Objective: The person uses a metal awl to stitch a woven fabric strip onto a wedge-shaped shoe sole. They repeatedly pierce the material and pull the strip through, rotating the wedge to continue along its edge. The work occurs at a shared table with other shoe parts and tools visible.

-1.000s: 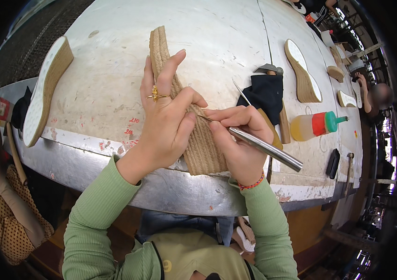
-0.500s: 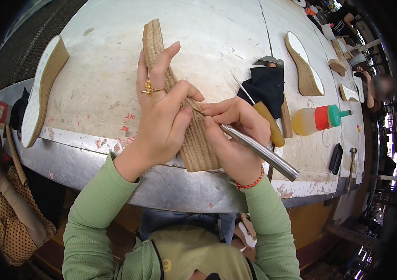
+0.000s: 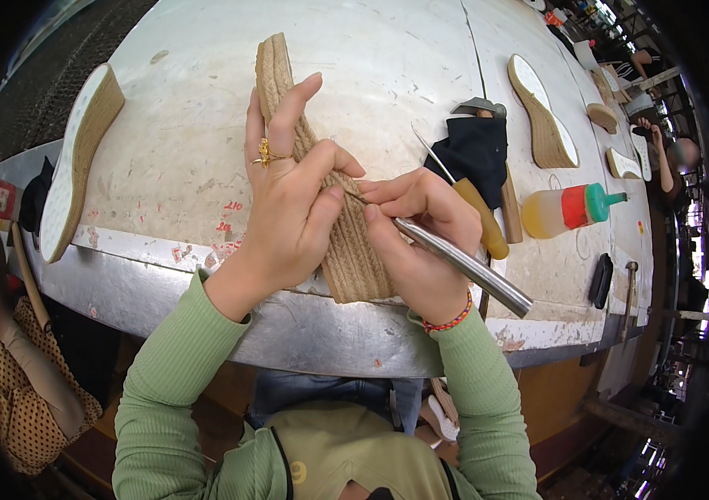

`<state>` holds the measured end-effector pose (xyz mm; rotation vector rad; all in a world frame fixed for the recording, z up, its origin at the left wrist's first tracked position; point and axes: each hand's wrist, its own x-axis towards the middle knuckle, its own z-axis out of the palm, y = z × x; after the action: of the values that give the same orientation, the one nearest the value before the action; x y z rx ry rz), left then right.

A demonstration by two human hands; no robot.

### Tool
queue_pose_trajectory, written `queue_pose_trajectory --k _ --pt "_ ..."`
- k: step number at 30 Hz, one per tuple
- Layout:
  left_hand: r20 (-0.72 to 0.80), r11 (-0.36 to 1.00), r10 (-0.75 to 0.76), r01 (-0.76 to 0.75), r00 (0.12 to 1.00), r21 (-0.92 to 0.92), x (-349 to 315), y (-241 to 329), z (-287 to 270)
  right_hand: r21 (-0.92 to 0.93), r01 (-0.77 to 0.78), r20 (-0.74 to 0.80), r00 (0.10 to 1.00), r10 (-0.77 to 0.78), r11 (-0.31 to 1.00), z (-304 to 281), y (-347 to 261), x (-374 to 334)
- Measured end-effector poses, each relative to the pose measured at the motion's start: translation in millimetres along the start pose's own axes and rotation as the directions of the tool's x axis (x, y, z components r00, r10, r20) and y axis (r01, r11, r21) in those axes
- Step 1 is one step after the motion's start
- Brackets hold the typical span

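Note:
A wedge shoe sole [image 3: 356,262] with jute braid around its side stands on edge over the near table edge. My left hand [image 3: 284,212] is closed around its middle, the thumb and bent index finger pressing on the braid and another finger raised. My right hand [image 3: 425,229] pinches a slim awl with a round steel handle [image 3: 475,271], which sticks out toward the lower right. The thin tip of this tool meets the braid beside my left thumb. Its very end is hidden by fingers and rope.
Right of my hands lie an awl with a yellow handle [image 3: 481,218], a black cloth [image 3: 475,150], a hammer [image 3: 481,107] and a glue bottle with a green cap [image 3: 567,210]. Other wedge soles rest at left [image 3: 84,162] and right [image 3: 542,117]. Co-workers sit at both sides.
Both hands keep their grip at nearly the same spot on the wedge sole. Its near end has risen very slightly. At the far right, a co-worker's arm has shifted.

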<state>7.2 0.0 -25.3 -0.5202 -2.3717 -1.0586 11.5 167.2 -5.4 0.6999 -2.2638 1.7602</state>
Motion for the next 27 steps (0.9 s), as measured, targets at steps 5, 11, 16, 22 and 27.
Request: queue_pose_trajectory --k 5,11,16,22,27 --pt "-0.006 0.996 0.028 -0.029 1.000 -0.080 2 -2 -1 0.251 0.020 -0.141 0.990 0.016 0.968 5 5 -3" --pt "-0.024 0.998 0.028 -0.030 0.999 -0.050 2 -2 2 0.197 -0.049 -0.107 0.992 0.071 0.979 4 2 -2" --pt "-0.038 0.999 0.037 -0.038 0.999 -0.025 3 -2 2 0.129 0.037 -0.099 0.995 -0.024 0.991 4 8 -1" --pt "-0.035 0.999 0.039 -0.039 0.999 0.004 2 -2 2 0.179 -0.021 -0.067 0.997 0.033 0.984 2 1 -3" --pt "-0.072 0.998 0.037 -0.040 0.997 -0.042 3 0 6 0.076 -0.062 -0.025 0.998 0.064 0.995 0 -2 -4"
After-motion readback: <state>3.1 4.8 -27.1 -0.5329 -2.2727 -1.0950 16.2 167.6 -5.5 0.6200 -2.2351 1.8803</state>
